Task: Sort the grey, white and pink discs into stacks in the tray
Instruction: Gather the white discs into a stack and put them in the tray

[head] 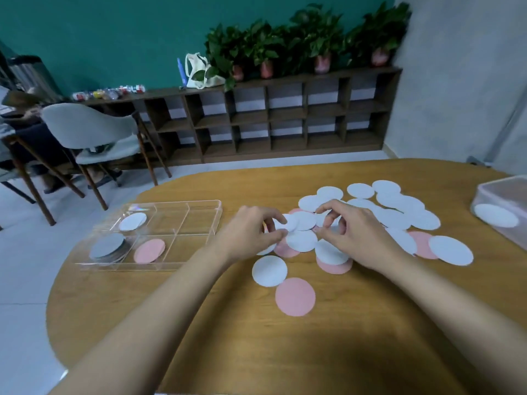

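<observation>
A clear plastic tray (pixel 199 205) with compartments lies on the table's left. It holds a grey stack (pixel 107 246), a pink disc (pixel 149 250) and a white disc (pixel 132 221). Several white discs (pixel 393 215) and pink discs (pixel 295 297) lie scattered across the table's middle and right. My left hand (pixel 251 232) pinches the edge of a white disc (pixel 289 222) in the pile. My right hand (pixel 350 229) is beside it with curled fingers pinching at a white disc (pixel 330 219); that grip is partly hidden.
A clear plastic box (pixel 502 195) with one white disc inside stands at the table's right edge. Beyond the table are a grey chair (pixel 94 132), a person seated at far left, and a low wooden shelf (pixel 271 121) with potted plants.
</observation>
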